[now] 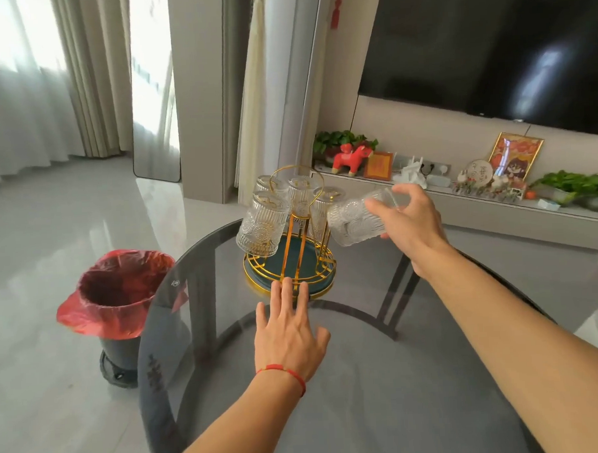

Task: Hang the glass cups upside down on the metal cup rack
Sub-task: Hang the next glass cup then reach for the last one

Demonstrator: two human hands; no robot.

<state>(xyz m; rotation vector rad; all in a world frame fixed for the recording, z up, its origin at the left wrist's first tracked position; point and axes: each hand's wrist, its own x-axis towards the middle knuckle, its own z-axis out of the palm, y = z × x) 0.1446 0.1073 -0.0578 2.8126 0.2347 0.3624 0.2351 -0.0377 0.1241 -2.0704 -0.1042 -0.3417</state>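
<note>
A gold wire cup rack (292,233) with a round dark green tray base (258,272) stands on the round smoked glass table (383,376). Several ribbed glass cups hang on it upside down; the nearest one (261,224) tilts out to the left. My right hand (410,221) grips another ribbed glass cup (354,220) by its base, tilted mouth-down toward the rack's right side. My left hand (288,326) lies flat with fingers spread, fingertips touching the front rim of the tray base.
A black bin with a red plastic liner (118,289) stands on the floor just left of the table. Behind are a low shelf (495,211) with ornaments and plants, a wall television (505,46) and curtains.
</note>
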